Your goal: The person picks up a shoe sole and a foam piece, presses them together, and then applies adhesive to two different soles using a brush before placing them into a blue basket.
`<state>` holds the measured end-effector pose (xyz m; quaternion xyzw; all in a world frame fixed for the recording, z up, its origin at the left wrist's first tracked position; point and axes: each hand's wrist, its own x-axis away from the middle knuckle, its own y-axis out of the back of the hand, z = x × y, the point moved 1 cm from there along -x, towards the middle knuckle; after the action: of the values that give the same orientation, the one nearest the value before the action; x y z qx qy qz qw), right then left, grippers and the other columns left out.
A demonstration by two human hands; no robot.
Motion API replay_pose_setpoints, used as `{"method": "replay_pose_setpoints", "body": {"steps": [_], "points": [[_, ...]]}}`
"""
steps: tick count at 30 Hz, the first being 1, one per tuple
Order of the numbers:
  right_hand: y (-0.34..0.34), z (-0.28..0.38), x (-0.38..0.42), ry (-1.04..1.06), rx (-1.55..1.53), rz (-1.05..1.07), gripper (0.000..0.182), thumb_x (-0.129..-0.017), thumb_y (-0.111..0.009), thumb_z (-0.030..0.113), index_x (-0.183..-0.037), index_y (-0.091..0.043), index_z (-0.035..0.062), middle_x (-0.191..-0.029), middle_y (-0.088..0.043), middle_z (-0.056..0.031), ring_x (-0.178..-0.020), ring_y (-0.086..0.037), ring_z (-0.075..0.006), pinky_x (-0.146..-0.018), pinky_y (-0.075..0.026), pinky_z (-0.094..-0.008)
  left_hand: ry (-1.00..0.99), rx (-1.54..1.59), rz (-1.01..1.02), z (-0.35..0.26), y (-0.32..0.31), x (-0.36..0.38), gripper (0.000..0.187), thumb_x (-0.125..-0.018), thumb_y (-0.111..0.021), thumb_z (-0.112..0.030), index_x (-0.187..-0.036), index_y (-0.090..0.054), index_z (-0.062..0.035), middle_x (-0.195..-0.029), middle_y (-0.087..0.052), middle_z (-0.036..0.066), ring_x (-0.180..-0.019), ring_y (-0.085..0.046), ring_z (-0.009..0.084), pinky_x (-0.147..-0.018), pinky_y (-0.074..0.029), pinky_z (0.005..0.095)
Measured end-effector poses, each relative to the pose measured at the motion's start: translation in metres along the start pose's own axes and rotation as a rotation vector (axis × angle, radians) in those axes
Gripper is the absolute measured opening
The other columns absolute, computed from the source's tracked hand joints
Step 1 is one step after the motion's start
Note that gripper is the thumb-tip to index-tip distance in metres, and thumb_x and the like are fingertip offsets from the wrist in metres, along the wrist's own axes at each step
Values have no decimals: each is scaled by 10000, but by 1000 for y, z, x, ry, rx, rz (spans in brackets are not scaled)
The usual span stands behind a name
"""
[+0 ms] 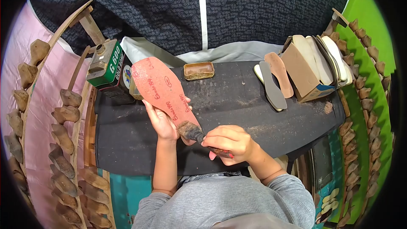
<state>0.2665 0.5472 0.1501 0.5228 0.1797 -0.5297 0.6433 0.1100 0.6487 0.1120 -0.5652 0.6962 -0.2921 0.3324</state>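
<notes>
A reddish-pink shoe insole (163, 85) with dark red writing is held up over the table by my left hand (160, 121). My left fingers go behind its edge, and the thumb side shows at the left. In my right hand (231, 142) is a glue brush (196, 134) with a dark, worn handle. Its brown bristles touch the lower, heel end of the insole. The fingers of my right hand wrap round the handle, part of which sticks out below them.
On the black-covered table (229, 110) stand a green glue can (111, 70) at left and a small brownish tray (199, 71) at the back. Grey and tan insoles (273, 87) lie beside a cardboard box (303, 74) of soles. Racks of wooden shoe lasts (63, 138) flank both sides.
</notes>
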Motion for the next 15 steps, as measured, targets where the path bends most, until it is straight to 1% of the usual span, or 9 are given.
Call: {"method": "replay_pose_setpoints", "body": {"steps": [1, 2, 3, 5, 7, 9, 12, 14, 15], "points": [[-1, -1, -1, 13, 24, -49, 340, -616, -765, 81, -918, -637, -9, -860, -624, -115, -687, -637, -253, -586, -527, -324, 3, -1, 1, 0, 0, 0, 764, -925, -143, -659, -1275, -413, -35, -981, -616, 167, -767, -639, 285, -628, -559, 406], [-2, -3, -2, 27, 48, -98, 302, -664, -776, 137, -900, -654, -6, -843, -637, -121, -680, -645, -253, -586, -535, -322, -4, -2, 43, 0, 0, 1, 763, -924, -145, -661, -1277, -411, -39, -991, -611, 161, -779, -638, 285, -628, -558, 410], [-3, -3, -2, 24, 49, -100, 302, -664, -776, 137, -900, -654, -6, -843, -637, -121, -680, -645, -253, -586, -535, -322, -11, -3, 85, 0, 0, 2, 761, -923, -146, -663, -1279, -408, -43, -1000, -606, 155, -792, -636, 285, -629, -557, 415], [-5, -5, -3, 48, 85, -104, 296, -668, -774, 136, -899, -656, -8, -833, -636, -119, -678, -645, -248, -587, -537, -317, -25, 22, 61, 2, -1, 1, 760, -922, -147, -666, -1280, -406, -48, -1004, -602, 151, -799, -634, 285, -628, -555, 418], [-6, -5, 1, 64, 86, -96, 295, -667, -773, 134, -897, -656, -9, -831, -636, -117, -678, -645, -249, -588, -538, -317, -45, 48, 37, 1, -2, -2, 759, -920, -148, -670, -1281, -403, -53, -1008, -598, 147, -805, -631, 286, -628, -553, 422], [-6, -2, 4, 77, 87, -87, 295, -666, -773, 132, -896, -656, -9, -829, -636, -115, -678, -645, -250, -589, -538, -318, -12, 104, 54, 0, -2, -4, 761, -915, -153, -679, -1279, -404, -59, -1007, -594, 142, -804, -627, 285, -628, -547, 433], [-1, 0, 9, 29, 66, -64, 289, -667, -771, 125, -897, -655, -5, -829, -641, -110, -681, -648, -249, -589, -537, -317, -9, 93, 74, 0, -2, -6, 757, -913, -158, -682, -1279, -406, -67, -1013, -592, 135, -811, -624, 280, -630, -544, 441], [4, 2, 12, -25, 21, -24, 351, -581, -767, 45, -906, -640, 4, -886, -624, -115, -723, -644, -261, -615, -536, -332, -3, 83, 73, 2, 1, -6, 758, -913, -159, -683, -1278, -407, -68, -1015, -590, 131, -813, -624, 279, -629, -544, 442], [7, 3, 12, -26, 22, -24, 351, -581, -767, 45, -906, -640, 4, -886, -624, -115, -723, -644, -261, -615, -536, -332, 5, 72, 69, 3, 3, -7, 758, -912, -159, -685, -1276, -409, -68, -1016, -588, 127, -816, -623, 277, -629, -544, 442]]}}
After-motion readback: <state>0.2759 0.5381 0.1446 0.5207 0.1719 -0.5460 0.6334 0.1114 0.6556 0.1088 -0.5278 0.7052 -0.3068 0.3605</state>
